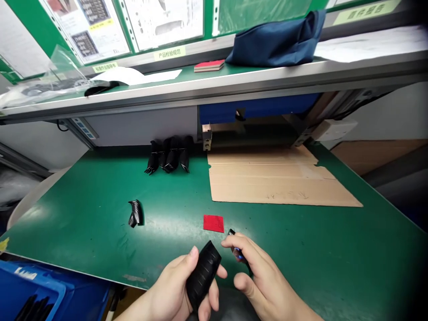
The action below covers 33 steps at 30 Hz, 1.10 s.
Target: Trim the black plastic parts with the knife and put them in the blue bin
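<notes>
The fingers of the right hand (262, 278) hide most of the small black-and-blue item (238, 252), too small to identify.

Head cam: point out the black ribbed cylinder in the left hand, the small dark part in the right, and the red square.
Black ribbed cylinder (203, 275): head view, point on its ribbed middle.
Small dark part (237, 252): head view, point on its blue section.
Red square (213, 223): head view, point on its centre.

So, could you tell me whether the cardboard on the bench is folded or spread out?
Spread out: the cardboard lies flat on the green bench.
</notes>
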### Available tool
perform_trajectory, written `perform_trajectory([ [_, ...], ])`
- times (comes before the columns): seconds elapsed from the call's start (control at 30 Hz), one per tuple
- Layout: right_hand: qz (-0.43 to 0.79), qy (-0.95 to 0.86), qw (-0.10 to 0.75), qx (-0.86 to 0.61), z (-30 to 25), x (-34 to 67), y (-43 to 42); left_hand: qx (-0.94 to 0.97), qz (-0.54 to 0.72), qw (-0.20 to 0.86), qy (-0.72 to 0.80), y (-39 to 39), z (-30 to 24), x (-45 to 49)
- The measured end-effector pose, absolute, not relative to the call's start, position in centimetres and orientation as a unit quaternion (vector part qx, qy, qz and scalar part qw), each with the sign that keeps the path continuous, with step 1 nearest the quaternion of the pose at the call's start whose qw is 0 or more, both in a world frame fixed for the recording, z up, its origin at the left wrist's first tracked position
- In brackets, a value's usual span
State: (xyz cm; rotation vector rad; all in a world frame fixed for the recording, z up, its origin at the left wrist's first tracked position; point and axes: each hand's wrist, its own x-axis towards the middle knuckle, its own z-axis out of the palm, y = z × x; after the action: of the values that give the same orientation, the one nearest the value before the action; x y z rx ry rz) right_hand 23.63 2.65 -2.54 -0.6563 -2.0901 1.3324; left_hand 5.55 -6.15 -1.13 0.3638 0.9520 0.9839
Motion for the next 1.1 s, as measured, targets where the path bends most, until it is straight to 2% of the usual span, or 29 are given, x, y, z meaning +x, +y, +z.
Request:
perform_trajectory([
  [0.17, 0.422, -0.846, 0.251, -0.207, -2.8, 23.2, 3.4, 0.119, 0.432, 0.790, 0.418, -6.8, -1.6, 5.4],
  [0.4, 0.409, -0.850, 0.244, -0.225, -2.9, 22.9, 3.1, 0.181, 0.427, 0.789, 0.402, -7.0, -1.2, 5.3],
  [0.57, 0.295, -0.889, 0.239, -0.256, -3.2, 23.2, 2.6, 0.226, 0.408, 0.774, 0.428, -6.9, -0.3, 5.3],
  [0.8, 0.151, -0.938, 0.191, -0.247, -2.2, 23.3, 3.4, 0.150, 0.386, 0.811, 0.413, -6.6, 1.1, 4.7],
  [1.1, 0.086, -0.960, 0.163, -0.211, -1.6, 22.7, 4.0, 0.091, 0.396, 0.817, 0.410, -7.1, 1.1, 4.8],
])
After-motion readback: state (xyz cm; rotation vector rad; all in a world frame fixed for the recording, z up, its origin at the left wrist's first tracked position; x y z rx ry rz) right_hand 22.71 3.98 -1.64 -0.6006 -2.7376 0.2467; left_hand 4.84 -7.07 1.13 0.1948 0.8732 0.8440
